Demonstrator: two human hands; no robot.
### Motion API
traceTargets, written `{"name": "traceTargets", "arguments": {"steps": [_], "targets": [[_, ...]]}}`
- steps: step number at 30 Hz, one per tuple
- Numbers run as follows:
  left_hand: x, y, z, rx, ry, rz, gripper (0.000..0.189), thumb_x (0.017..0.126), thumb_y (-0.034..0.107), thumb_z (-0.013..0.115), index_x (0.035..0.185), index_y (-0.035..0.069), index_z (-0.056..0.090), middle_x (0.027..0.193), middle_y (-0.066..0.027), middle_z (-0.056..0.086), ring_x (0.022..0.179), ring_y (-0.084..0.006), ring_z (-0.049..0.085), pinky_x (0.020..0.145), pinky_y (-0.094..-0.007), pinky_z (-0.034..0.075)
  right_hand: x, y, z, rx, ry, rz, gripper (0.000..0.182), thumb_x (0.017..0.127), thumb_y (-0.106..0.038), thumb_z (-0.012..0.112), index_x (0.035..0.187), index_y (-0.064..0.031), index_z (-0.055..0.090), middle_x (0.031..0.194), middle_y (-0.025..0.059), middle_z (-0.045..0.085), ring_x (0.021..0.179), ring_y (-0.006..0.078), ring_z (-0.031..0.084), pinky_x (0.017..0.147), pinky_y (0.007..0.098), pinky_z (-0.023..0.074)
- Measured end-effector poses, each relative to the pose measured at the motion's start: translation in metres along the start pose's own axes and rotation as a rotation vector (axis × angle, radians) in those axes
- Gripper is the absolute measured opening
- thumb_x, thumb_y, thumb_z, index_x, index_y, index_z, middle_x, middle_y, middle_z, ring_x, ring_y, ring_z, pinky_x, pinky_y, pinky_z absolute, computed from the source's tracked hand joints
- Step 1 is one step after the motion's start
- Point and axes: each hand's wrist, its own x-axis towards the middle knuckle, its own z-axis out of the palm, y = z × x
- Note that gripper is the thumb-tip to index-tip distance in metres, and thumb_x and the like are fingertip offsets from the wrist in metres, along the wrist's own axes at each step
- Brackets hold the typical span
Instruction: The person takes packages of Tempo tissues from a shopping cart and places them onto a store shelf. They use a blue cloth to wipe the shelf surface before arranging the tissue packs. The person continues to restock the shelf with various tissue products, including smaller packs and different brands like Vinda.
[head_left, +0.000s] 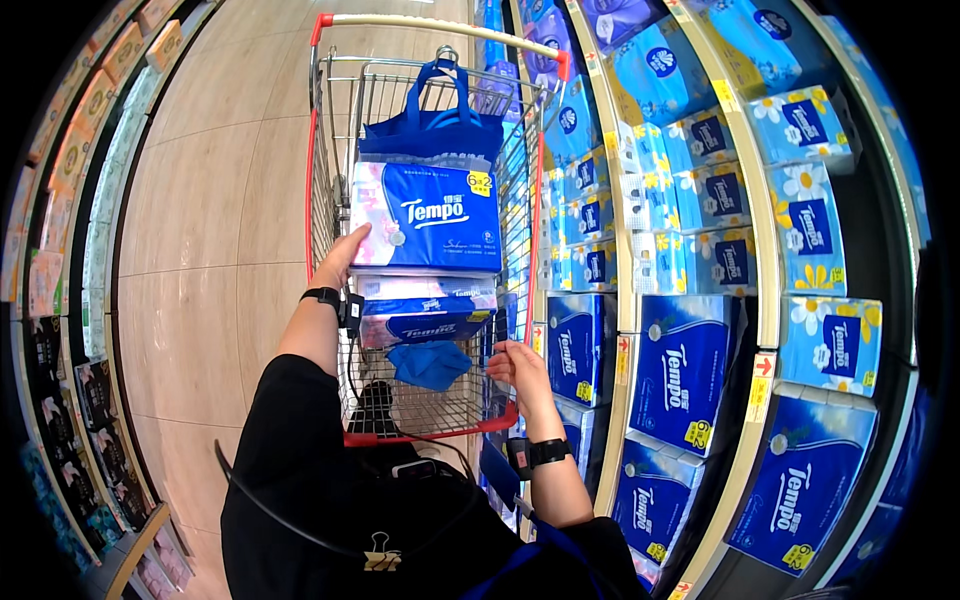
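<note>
A blue and pink Tempo tissue multipack (427, 217) lies in a wire shopping cart (531, 247), on top of more Tempo packs (427, 326). My left hand (346, 255) rests against the left edge of the top pack, thumb on its face; its other fingers are hidden. My right hand (521, 369) is raised over the cart's right side near the red corner, fingers loosely bent, with nothing in it. A dark blue fabric bag (431, 139) stands beyond the packs, its handles at a metal hook. A crumpled blue cloth or bag (429, 365) lies in the near part of the cart.
Shelves on the right hold blue Tempo multipacks (682, 367), daisy-patterned packs (806, 210) and other tissue packs, with price rails (757, 375) along their edges. Orange and black packs (94, 405) line the left shelf. A tiled aisle floor (195, 262) runs left of the cart.
</note>
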Motion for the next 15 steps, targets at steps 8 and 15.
{"name": "traceTargets", "arguments": {"steps": [8, 15], "targets": [[-0.005, -0.004, 0.011, 0.056, -0.137, -0.069, 0.077, 0.076, 0.064, 0.071, 0.127, 0.008, 0.06, 0.093, -0.0014, 0.063, 0.075, -0.0143, 0.044, 0.068, -0.0299, 0.029, 0.014, 0.004, 0.006, 0.124, 0.044, 0.077, 0.027, 0.104, -0.023, 0.047, 0.108, -0.0012, 0.063, 0.083, 0.0091, 0.069, 0.07, 0.0178, 0.068, 0.064, 0.0262, 0.0538], [-0.056, 0.015, 0.035, -0.062, -0.135, 0.112, 0.072, 0.085, 0.04, 0.073, 0.131, -0.009, 0.048, 0.12, -0.0193, 0.063, 0.11, -0.0243, 0.062, 0.091, -0.0326, 0.05, 0.02, 0.008, 0.015, 0.163, -0.016, 0.095, 0.043, 0.104, -0.041, 0.047, 0.113, -0.0016, 0.061, 0.086, 0.0115, 0.069, 0.077, 0.0206, 0.069, 0.068, 0.029, 0.0543]]}}
